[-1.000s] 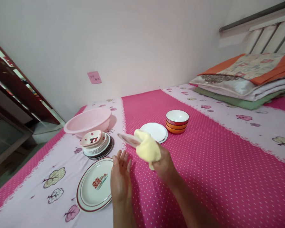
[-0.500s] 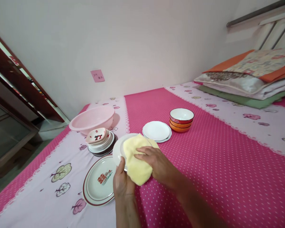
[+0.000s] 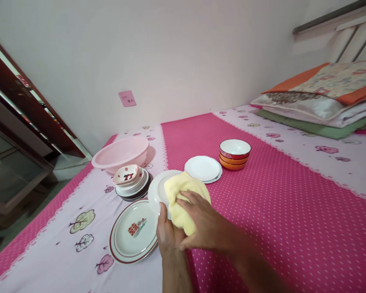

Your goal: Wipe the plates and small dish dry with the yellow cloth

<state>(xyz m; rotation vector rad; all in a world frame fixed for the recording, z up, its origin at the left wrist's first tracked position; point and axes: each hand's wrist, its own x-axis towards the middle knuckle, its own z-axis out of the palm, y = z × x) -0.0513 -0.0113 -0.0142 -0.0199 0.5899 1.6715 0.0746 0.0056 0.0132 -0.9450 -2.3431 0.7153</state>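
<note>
Our left grip (image 3: pixel 168 235) grasps the white plate (image 3: pixel 157 188), at two o'clock from the red-rimmed plate (image 3: pixel 136 240); our right grip (image 3: pixel 205 221) holds the yellow cloth (image 3: pixel 178 215) against the white plate's upper face.

A domestic interior, probably a bedroom, is shown. The setting is indicated by a broad pink dotted cover (image 3: pixel 277 211) with tree-printed bands, on which folded bedding (image 3: pixel 320 108) is stacked at the right. A household character is further marked by stacked bowls (image 3: pixel 234 156), a pink basin (image 3: pixel 118 154) and a pale wall (image 3: pixel 201 53), by which the cover is bordered.
</note>
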